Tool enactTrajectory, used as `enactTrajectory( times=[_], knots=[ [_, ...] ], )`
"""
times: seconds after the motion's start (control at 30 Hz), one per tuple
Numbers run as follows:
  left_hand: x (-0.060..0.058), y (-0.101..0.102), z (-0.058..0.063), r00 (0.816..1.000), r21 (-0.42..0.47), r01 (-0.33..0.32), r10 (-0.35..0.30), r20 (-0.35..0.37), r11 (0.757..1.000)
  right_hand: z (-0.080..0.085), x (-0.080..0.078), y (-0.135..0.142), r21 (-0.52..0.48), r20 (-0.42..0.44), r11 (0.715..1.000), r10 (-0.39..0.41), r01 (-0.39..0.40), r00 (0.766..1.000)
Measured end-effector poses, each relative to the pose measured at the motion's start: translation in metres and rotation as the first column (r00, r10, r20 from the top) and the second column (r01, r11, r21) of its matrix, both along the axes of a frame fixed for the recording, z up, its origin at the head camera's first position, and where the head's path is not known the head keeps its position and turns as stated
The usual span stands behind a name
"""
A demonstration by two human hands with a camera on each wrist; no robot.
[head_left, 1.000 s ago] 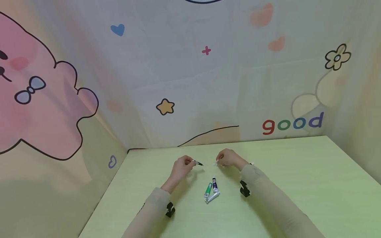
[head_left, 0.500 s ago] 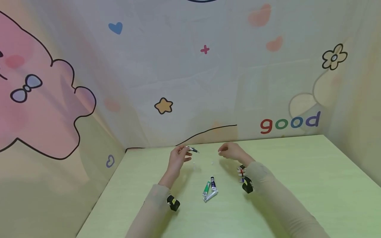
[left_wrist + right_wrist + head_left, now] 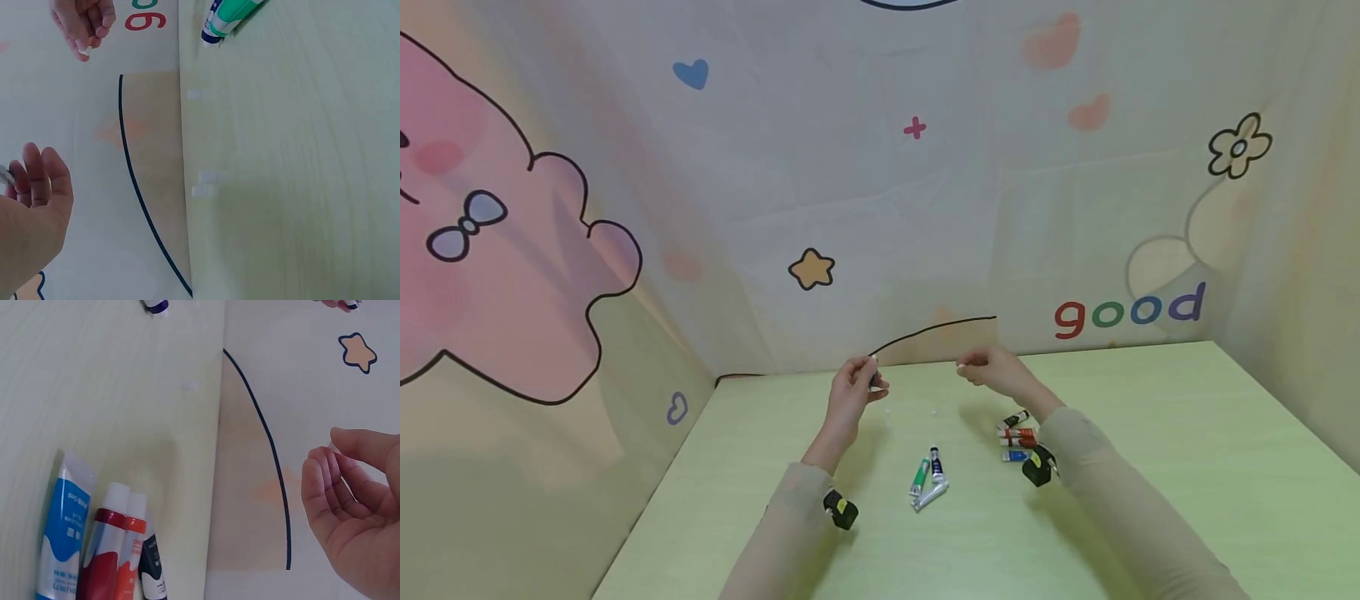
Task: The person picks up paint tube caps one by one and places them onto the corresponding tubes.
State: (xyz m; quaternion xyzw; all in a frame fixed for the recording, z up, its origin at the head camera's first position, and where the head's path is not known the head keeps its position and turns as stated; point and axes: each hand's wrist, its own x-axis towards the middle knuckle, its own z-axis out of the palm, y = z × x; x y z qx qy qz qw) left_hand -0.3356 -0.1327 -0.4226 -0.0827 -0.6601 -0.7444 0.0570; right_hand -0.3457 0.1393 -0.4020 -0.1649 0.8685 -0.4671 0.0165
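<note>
Left hand (image 3: 848, 393) pinches small dark-and-white tube (image 3: 873, 380), now steeper, beyond green-and-silver squeeze tube (image 3: 920, 477) | right hand (image 3: 1000, 371), higher, pinches tiny white piece (image 3: 962, 367) | pieces still apart

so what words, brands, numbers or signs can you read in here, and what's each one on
"good": multicoloured letters on the wall cloth.
"+": pink plus sign, higher on that cloth.
Label print on the blue paint tube, orange paint tube and black paint tube: too blurred to read.
Any print on the red tube, green tube, dark-capped tube, silvery tube, or held tube: too small to read.
</note>
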Motion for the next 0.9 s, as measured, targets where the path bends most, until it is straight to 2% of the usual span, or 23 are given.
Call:
enactTrajectory(
  times=[0.27, 0.47, 0.67, 0.9],
  knots=[
    [0.003, -0.001, 0.003, 0.995, -0.037, 0.023, -0.026, -0.1, 0.999, 0.013, 0.012, 0.004, -0.096, 0.014, 0.995, -0.007, 0.008, 1.0],
    [0.01, 0.004, 0.011, 0.995, -0.138, 0.053, -0.063, -0.071, 0.989, 0.021, 0.023, 0.0, -0.192, 0.044, 0.981, 0.007, 0.001, 0.999],
    [0.017, 0.012, 0.016, 0.987, -0.234, 0.105, -0.129, -0.091, 0.967, 0.027, 0.036, -0.009, -0.257, 0.033, 0.965, 0.07, -0.059, 0.997],
    [0.026, 0.024, 0.021, 0.974, -0.301, 0.147, -0.192, -0.124, 0.942, 0.03, 0.047, -0.017, -0.257, -0.032, 0.957, 0.129, -0.133, 0.991]
  ],
)
